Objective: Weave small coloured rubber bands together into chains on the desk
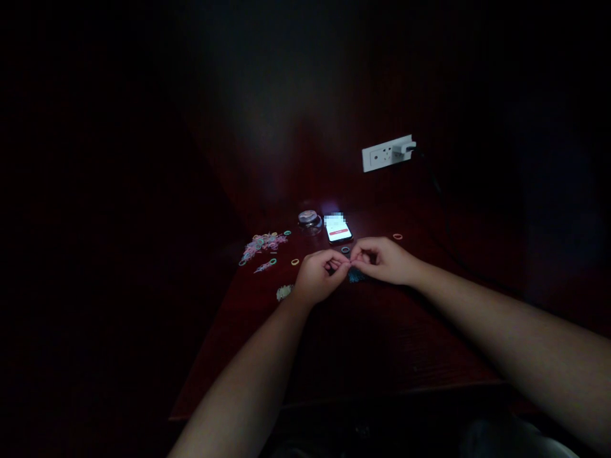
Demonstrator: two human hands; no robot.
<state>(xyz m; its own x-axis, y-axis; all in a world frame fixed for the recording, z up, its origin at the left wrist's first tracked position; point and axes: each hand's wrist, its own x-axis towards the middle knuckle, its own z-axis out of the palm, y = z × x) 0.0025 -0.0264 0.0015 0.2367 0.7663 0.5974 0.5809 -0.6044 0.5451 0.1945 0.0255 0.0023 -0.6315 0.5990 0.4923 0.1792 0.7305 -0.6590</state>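
My left hand point(321, 275) and my right hand point(382, 259) meet fingertip to fingertip over the dark red table. Both are closed in a pinch; whatever lies between the fingertips is too small to make out. A blue pile of small bands point(356, 275) shows just below the touching fingers, partly covered by them. Behind the fingertips lies a single greyish band point(345, 250). Left of my left hand are a yellow band point(294, 262) and a pale cluster of small bands point(284, 292), the latter beside my wrist.
A mixed pile of colourful bands point(262, 245) spreads at the table's left side. A round lidded jar point(310, 221) stands beside a lit phone point(338, 228). One orange-red band point(398, 236) lies at right. A wall socket point(387, 153) holds a plug with a dark cable.
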